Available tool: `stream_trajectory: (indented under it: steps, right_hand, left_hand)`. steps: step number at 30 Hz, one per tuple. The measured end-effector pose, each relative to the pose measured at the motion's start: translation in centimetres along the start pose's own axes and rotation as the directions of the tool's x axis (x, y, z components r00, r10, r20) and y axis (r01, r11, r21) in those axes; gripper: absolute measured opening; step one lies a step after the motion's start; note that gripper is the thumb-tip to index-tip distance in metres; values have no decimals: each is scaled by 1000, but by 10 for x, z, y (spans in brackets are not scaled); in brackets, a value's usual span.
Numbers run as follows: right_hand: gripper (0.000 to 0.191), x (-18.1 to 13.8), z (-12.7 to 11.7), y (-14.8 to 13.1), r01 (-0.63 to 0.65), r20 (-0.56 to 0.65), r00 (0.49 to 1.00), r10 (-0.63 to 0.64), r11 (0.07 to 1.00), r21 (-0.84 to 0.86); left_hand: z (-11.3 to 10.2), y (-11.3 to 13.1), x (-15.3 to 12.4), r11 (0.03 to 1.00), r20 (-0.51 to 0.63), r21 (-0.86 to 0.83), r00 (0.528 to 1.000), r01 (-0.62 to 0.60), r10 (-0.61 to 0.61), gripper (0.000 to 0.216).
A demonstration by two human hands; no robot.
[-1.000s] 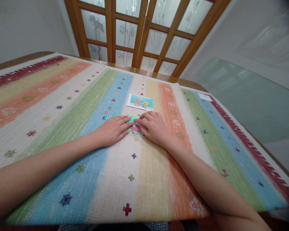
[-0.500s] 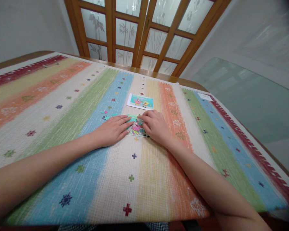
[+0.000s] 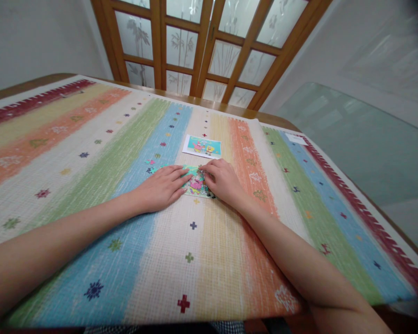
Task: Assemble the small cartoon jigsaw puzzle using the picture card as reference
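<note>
**Both hands on a small jigsaw at the middle of the table**

My left hand (image 3: 162,188) lies flat, palm down, fingers stretched out and close together, holding nothing; its fingertips rest on the left edge of the small jigsaw (image 3: 196,183). My right hand (image 3: 223,182) lies on the right side of the same jigsaw, fingers curled loosely, their tips pressed down on its upper part; whether a loose piece sits under them I cannot tell. The jigsaw lies flat between the two hands, partly covered by the right one, and shows a pink figure on a green and blue ground.

Just beyond my left fingertips, a few loose pieces (image 3: 152,165) in teal and pink lie scattered on the cloth, apart from the jigsaw. Beyond both hands, a little way off and not touched, lies the reference picture (image 3: 202,146), a white-bordered card with a pink and a yellow figure. Far to the right of my right hand, near the cloth's edge, lies a small white slip (image 3: 296,139).

All of this rests on the striped cloth (image 3: 90,153) that covers the table (image 3: 244,112), whose wooden rim shows at the far side. Behind it stands a wooden-framed glass door (image 3: 202,51).
</note>
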State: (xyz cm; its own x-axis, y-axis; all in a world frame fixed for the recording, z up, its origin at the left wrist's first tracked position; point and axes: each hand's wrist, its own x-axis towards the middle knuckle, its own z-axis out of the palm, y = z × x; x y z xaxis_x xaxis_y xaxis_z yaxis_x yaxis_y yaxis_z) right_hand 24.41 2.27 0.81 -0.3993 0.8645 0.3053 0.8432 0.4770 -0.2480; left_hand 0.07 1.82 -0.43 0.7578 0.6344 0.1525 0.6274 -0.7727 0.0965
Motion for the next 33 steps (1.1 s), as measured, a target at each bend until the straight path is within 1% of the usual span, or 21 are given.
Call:
stream_trajectory:
  steps: [8,13,18,22,25,29,33]
  right_hand:
    - [28,2,-2,8,-6,0,1000,6,995,97]
    - [20,5,-3,5,3,34,999,-5,998,55]
    - [19,7,-3,-6,-8,48,999,8,1000,-3]
    - [16,8,-4,-12,-27,71,997,26,999,18]
    - [15,9,-3,-14,-65,89,994,61,997,39]
    - [17,9,-2,-16,-108,80,991,105,993,38]
    - [14,9,1,-16,-123,75,990,119,991,52]
  left_hand:
    - [1,-2,0,1000,5,27,1000,-13,13,55]
    - [-1,-1,0,999,11,40,1000,-18,18,54]
    - [-2,0,1,999,19,37,1000,-12,12,54]
    - [-1,0,1,1000,12,24,1000,-10,10,54]
    - [0,0,1,1000,2,6,1000,-14,14,53]
    - [-1,0,1,1000,-8,-10,1000,-17,17,52]
    - [0,0,1,999,-17,-42,1000,-12,11,51]
